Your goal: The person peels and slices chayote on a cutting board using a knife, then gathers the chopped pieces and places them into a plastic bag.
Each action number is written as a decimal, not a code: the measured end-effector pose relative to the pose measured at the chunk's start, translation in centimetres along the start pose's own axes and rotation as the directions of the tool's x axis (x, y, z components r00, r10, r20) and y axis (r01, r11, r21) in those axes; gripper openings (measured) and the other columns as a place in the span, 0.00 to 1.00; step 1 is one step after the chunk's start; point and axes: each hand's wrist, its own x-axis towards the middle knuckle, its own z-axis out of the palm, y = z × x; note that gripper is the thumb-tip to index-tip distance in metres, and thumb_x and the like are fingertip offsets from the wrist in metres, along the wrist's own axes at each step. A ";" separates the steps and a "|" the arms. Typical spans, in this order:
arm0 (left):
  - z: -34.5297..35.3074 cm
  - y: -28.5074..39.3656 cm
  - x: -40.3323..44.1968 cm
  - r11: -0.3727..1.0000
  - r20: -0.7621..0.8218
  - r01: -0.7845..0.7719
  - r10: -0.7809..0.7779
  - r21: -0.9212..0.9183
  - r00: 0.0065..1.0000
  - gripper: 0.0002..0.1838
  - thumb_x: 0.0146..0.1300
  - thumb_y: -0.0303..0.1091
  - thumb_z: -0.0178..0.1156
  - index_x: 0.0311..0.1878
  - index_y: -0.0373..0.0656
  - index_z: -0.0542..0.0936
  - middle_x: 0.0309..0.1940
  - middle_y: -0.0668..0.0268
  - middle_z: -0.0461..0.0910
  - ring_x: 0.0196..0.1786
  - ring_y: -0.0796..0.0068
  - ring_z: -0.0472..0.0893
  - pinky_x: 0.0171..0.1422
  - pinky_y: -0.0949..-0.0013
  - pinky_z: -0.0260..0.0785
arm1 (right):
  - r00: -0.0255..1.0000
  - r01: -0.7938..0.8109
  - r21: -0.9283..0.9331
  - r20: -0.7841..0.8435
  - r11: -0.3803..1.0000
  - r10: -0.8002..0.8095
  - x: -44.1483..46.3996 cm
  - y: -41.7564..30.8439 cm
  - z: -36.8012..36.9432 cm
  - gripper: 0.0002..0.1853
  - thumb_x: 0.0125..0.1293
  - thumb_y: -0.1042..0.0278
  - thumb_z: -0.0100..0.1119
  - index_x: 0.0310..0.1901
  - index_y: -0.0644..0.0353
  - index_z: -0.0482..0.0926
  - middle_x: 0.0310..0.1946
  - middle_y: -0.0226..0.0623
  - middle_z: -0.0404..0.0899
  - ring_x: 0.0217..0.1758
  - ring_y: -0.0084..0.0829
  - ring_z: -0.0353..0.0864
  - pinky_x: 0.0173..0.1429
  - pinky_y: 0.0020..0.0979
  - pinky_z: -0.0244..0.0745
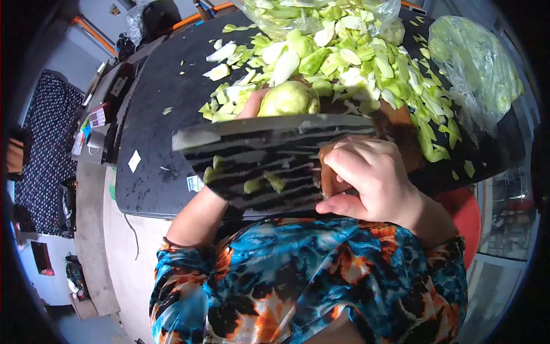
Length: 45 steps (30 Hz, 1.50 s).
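A broad cleaver (pixel 258 155) with a wooden handle is in my right hand (pixel 369 175), its fingers wrapped round the handle. Several bits of green stick to the dark-looking blade. Behind the blade's upper edge shows a round pale-green vegetable (pixel 286 100), whose exact kind I cannot tell. My left hand (pixel 251 106) grips its left side, and the cleaver hides most of that hand. Beneath lies a brown wooden board (pixel 405 135), largely covered. Cut pale-green pieces (pixel 355 60) are heaped beyond and to the right of it.
A clear plastic bag (pixel 252 16) with more green pieces stands at the far edge of the black table (pixel 157 114). Another bag (pixel 472 69) of green vegetables lies at the right. Paper scraps (pixel 134 161) rest at left, and a red stool or basin (pixel 463 221) shows beside me.
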 end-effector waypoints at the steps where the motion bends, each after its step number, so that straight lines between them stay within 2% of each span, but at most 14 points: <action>1: -0.4 0.7 0.2 0.991 0.048 0.022 -0.028 0.132 0.998 0.32 0.61 0.38 0.60 0.65 0.42 0.59 0.55 0.59 0.71 0.56 0.72 0.72 0.60 0.69 0.66 | 1.000 0.008 0.022 0.013 1.000 -0.008 0.1 -0.1 0.0 0.17 0.54 0.47 0.64 0.26 0.51 0.72 0.19 0.27 0.72 0.24 0.31 0.76 0.29 0.32 0.70; 2: -0.6 1.1 0.2 0.965 0.091 0.037 -0.063 0.261 0.994 0.34 0.63 0.39 0.58 0.68 0.42 0.56 0.59 0.57 0.69 0.58 0.72 0.72 0.63 0.68 0.65 | 1.000 0.008 -0.004 0.000 1.000 -0.008 0.1 -0.1 0.2 0.17 0.55 0.47 0.63 0.26 0.51 0.72 0.19 0.27 0.71 0.23 0.31 0.76 0.29 0.32 0.70; 5: -0.1 -2.5 -0.2 0.990 -0.061 -0.142 0.142 0.012 0.988 0.33 0.52 0.37 0.67 0.60 0.41 0.65 0.49 0.59 0.75 0.50 0.71 0.76 0.57 0.67 0.68 | 1.000 -0.016 -0.190 0.001 0.982 0.016 0.4 0.0 0.5 0.20 0.56 0.43 0.61 0.25 0.51 0.70 0.18 0.28 0.70 0.22 0.32 0.75 0.26 0.32 0.69; 6: -0.7 -2.4 -0.3 0.953 -0.072 -0.249 0.265 0.175 0.962 0.38 0.44 0.40 0.71 0.58 0.39 0.66 0.48 0.58 0.76 0.48 0.69 0.77 0.57 0.66 0.68 | 0.998 -0.055 -0.276 0.017 0.959 0.062 0.5 0.9 0.4 0.21 0.56 0.42 0.60 0.24 0.51 0.69 0.18 0.30 0.71 0.22 0.35 0.75 0.26 0.35 0.69; 8: -1.7 -1.8 -0.5 0.897 -0.087 -0.305 0.348 0.319 0.933 0.50 0.26 0.47 0.78 0.55 0.35 0.67 0.48 0.57 0.76 0.47 0.66 0.78 0.57 0.64 0.69 | 0.939 -0.333 -0.353 -0.043 0.874 0.341 0.7 4.9 -0.4 0.21 0.59 0.44 0.57 0.26 0.56 0.73 0.20 0.41 0.75 0.25 0.43 0.78 0.29 0.41 0.71; 10: -1.2 -1.0 -1.0 0.830 -0.084 -0.499 0.532 0.249 0.843 0.49 0.27 0.48 0.77 0.54 0.35 0.68 0.47 0.56 0.76 0.48 0.64 0.78 0.58 0.64 0.68 | 0.813 -0.545 -0.490 -0.110 0.681 0.571 0.1 11.7 -1.5 0.22 0.64 0.44 0.51 0.28 0.58 0.77 0.22 0.46 0.77 0.28 0.48 0.79 0.32 0.43 0.73; 12: -1.8 -1.2 0.0 0.874 -0.152 -0.409 0.456 0.262 0.877 0.47 0.29 0.47 0.76 0.55 0.37 0.68 0.47 0.57 0.76 0.49 0.65 0.77 0.57 0.64 0.68 | 0.840 -0.511 -0.546 -0.152 0.664 0.521 0.1 13.2 -2.9 0.24 0.66 0.44 0.49 0.29 0.59 0.76 0.19 0.44 0.75 0.26 0.47 0.77 0.31 0.41 0.70; 15: -2.3 -1.9 1.1 0.999 -0.240 -0.017 0.024 0.029 0.970 0.44 0.38 0.47 0.73 0.58 0.36 0.67 0.47 0.58 0.76 0.49 0.70 0.76 0.57 0.66 0.68 | 0.814 -0.581 -0.330 -0.222 0.744 0.537 1.4 11.9 -4.3 0.25 0.67 0.44 0.49 0.30 0.62 0.74 0.16 0.42 0.71 0.21 0.42 0.70 0.29 0.38 0.64; 21: -2.4 -2.1 2.0 0.922 -0.256 -0.042 -0.063 -0.384 0.965 0.35 0.58 0.49 0.60 0.62 0.36 0.63 0.50 0.58 0.75 0.51 0.71 0.75 0.54 0.67 0.68 | 0.782 -0.562 0.149 -0.227 0.814 0.581 0.7 10.5 -2.7 0.19 0.68 0.54 0.52 0.33 0.65 0.73 0.17 0.34 0.63 0.23 0.24 0.61 0.30 0.27 0.60; 34: -1.2 -0.8 3.7 0.489 0.126 0.232 -0.240 -0.841 0.962 0.37 0.62 0.65 0.47 0.62 0.42 0.66 0.51 0.54 0.75 0.47 0.64 0.77 0.52 0.62 0.71 | 0.925 -0.276 0.240 -0.197 0.931 0.325 3.2 5.8 -1.5 0.16 0.64 0.58 0.59 0.32 0.64 0.72 0.18 0.26 0.65 0.22 0.17 0.62 0.27 0.23 0.59; 38: -1.4 -2.8 3.1 0.796 -0.006 0.124 -0.159 -0.592 0.987 0.40 0.56 0.61 0.59 0.62 0.41 0.63 0.49 0.59 0.74 0.47 0.67 0.77 0.51 0.65 0.71 | 0.967 -0.183 0.137 -0.154 0.973 0.204 4.5 5.7 -0.4 0.14 0.61 0.59 0.63 0.34 0.63 0.73 0.21 0.34 0.73 0.22 0.24 0.72 0.28 0.27 0.67; 40: -1.8 -3.7 3.1 0.913 -0.148 0.011 -0.078 -0.408 0.986 0.36 0.53 0.46 0.66 0.61 0.40 0.63 0.49 0.60 0.74 0.49 0.69 0.76 0.53 0.66 0.70 | 0.991 -0.017 -0.033 -0.133 0.999 0.012 3.6 5.5 0.3 0.15 0.59 0.58 0.64 0.36 0.61 0.73 0.23 0.36 0.76 0.24 0.34 0.77 0.29 0.31 0.70; 42: -2.3 -5.1 2.6 0.755 -0.036 0.171 -0.250 -0.633 0.968 0.35 0.52 0.39 0.67 0.61 0.39 0.64 0.50 0.60 0.73 0.50 0.71 0.75 0.55 0.66 0.69 | 0.996 0.081 -0.070 -0.032 0.994 -0.083 2.8 5.5 0.7 0.20 0.56 0.49 0.64 0.33 0.59 0.73 0.22 0.33 0.75 0.25 0.36 0.78 0.29 0.33 0.71; 45: -1.9 -3.9 1.5 0.760 0.003 0.179 -0.227 -0.625 0.974 0.35 0.51 0.39 0.67 0.61 0.39 0.64 0.50 0.60 0.73 0.50 0.71 0.75 0.55 0.66 0.69 | 0.975 0.212 -0.110 -0.037 0.971 -0.217 2.6 4.4 1.8 0.24 0.52 0.41 0.64 0.24 0.54 0.69 0.19 0.30 0.70 0.22 0.31 0.75 0.27 0.30 0.69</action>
